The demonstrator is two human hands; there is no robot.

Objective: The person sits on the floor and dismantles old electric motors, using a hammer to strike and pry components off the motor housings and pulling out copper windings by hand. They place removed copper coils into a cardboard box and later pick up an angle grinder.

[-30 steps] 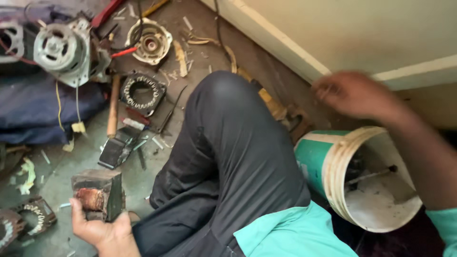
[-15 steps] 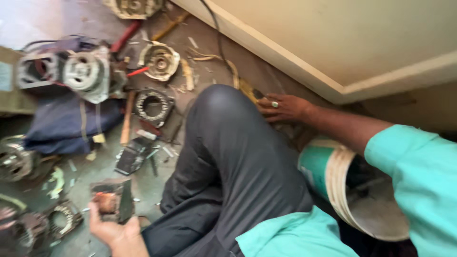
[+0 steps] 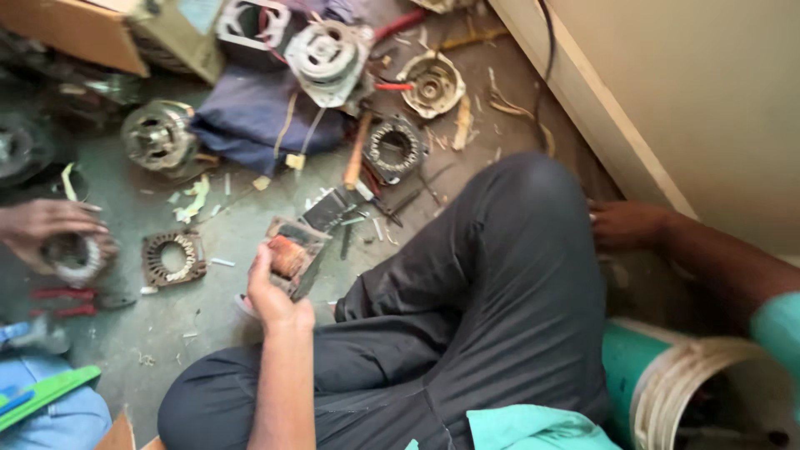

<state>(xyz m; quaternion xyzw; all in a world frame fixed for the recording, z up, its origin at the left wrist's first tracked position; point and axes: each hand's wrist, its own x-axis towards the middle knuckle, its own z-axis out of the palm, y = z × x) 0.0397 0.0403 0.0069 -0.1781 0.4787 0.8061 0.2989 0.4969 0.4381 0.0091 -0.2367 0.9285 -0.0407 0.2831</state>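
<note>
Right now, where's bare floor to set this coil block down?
Barest: the grey patch between the flat stator ring, the left hand holding the coil block, and the red pliers. Crowded above, around the hammer, blue cloth and motors.

top: teal short-sleeve shirt [image 3: 533, 429] — loose fit;
legs: dark grey trousers [image 3: 492, 292] — creased;
left hand [image 3: 271, 296]: bare;
right hand [image 3: 625, 225]: bare

A small transformer [image 3: 292, 257] — copper-coloured winding inside a dark, rusty laminated metal core — held tilted above the floor, at about nine o'clock from the raised knee.
</note>
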